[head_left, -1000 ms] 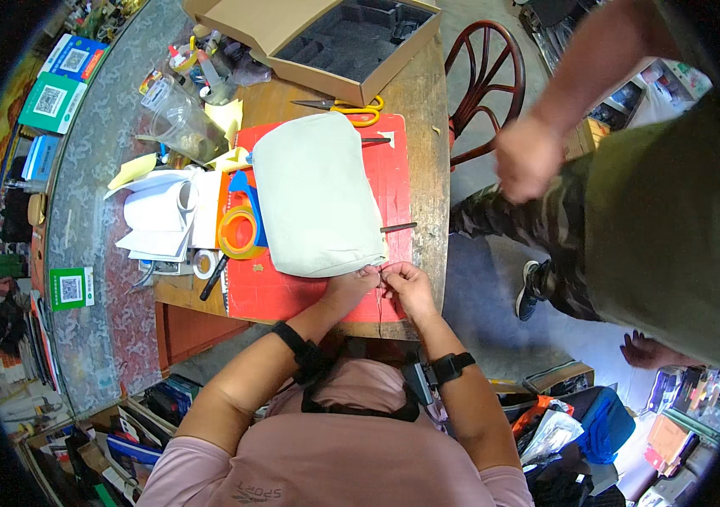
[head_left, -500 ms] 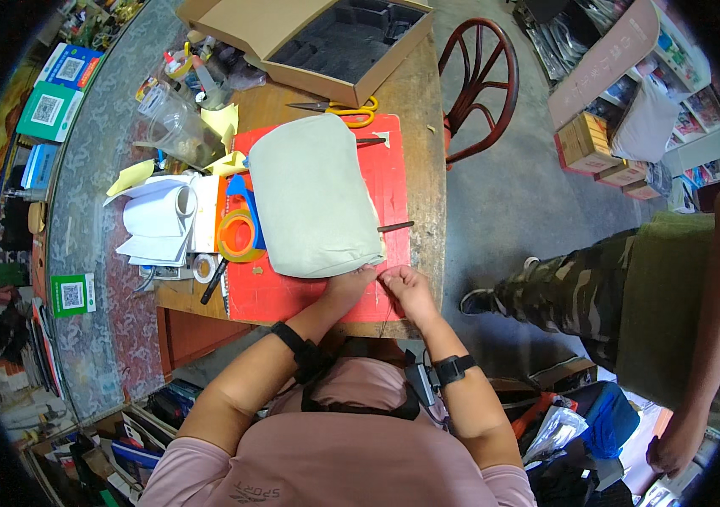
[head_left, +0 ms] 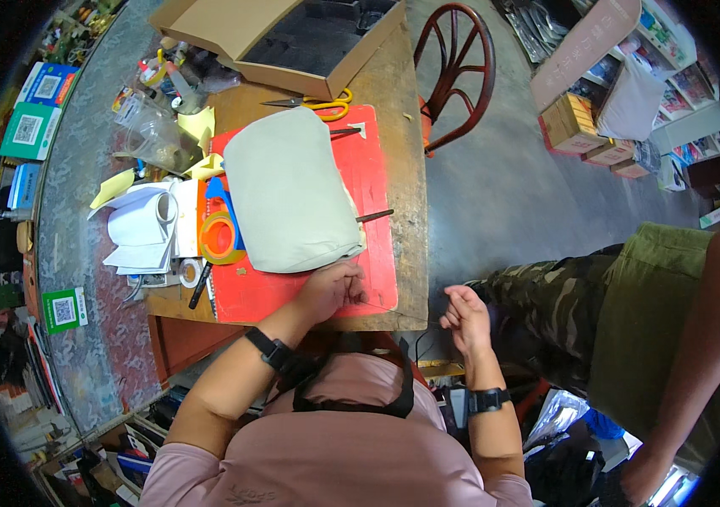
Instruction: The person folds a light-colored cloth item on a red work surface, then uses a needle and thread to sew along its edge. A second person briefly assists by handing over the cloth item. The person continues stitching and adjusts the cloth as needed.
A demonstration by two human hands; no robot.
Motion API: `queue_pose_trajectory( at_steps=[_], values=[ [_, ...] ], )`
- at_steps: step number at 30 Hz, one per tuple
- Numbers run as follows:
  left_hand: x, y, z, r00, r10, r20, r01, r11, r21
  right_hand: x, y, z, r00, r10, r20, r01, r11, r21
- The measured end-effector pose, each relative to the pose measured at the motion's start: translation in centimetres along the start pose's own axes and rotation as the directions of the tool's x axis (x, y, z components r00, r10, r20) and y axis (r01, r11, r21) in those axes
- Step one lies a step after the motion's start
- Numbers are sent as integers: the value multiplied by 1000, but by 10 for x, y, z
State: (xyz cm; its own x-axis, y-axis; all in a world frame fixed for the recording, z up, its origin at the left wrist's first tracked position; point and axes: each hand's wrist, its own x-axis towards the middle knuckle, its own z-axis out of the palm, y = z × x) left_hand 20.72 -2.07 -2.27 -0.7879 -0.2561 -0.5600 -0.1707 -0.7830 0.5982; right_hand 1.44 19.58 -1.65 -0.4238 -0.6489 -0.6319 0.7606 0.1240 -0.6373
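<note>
A pale grey-green fabric cushion (head_left: 288, 190) lies on a red board (head_left: 372, 262) on the wooden table. My left hand (head_left: 336, 289) rests at the cushion's near right corner, its fingers curled; what they hold, if anything, is hidden. Off the table's right edge, my right hand (head_left: 466, 314) is raised with thumb and fingers pinched together. Anything between those fingertips is too small to make out. A dark thin rod (head_left: 375, 216) pokes out past the cushion's right side, and another dark rod (head_left: 344, 131) shows higher up.
Left of the cushion are a blue-and-orange tape dispenser (head_left: 221, 237), a black marker (head_left: 200, 286), white papers (head_left: 138, 232) and a plastic jar (head_left: 153, 135). Yellow-handled scissors (head_left: 326, 105) and an open cardboard box (head_left: 317, 83) lie beyond. A person in camouflage trousers (head_left: 558, 313) stands at right, near a chair (head_left: 459, 127).
My right hand has moved away from the cushion's corner, out to the right past the table edge. My left hand stays by the corner, its fingers more curled. The view has shifted slightly.
</note>
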Motion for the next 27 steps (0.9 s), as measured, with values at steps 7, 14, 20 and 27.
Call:
queue_pose_trajectory(
  at_steps=[7,14,20,27],
  values=[
    [-29,9,40,956,-276,97,264,956,126,-58,-10,-50,972,-173,-159,197,968,155],
    [-58,35,4,972,-225,-74,235,953,190,-161,40,-185,747,-81,-660,129,991,24],
    [-65,65,-9,980,-195,-29,198,967,163,-356,152,-309,245,255,-935,242,918,313],
    [-57,72,-29,989,-145,-44,151,928,341,-590,243,-300,-176,295,-939,472,863,183]
  ],
)
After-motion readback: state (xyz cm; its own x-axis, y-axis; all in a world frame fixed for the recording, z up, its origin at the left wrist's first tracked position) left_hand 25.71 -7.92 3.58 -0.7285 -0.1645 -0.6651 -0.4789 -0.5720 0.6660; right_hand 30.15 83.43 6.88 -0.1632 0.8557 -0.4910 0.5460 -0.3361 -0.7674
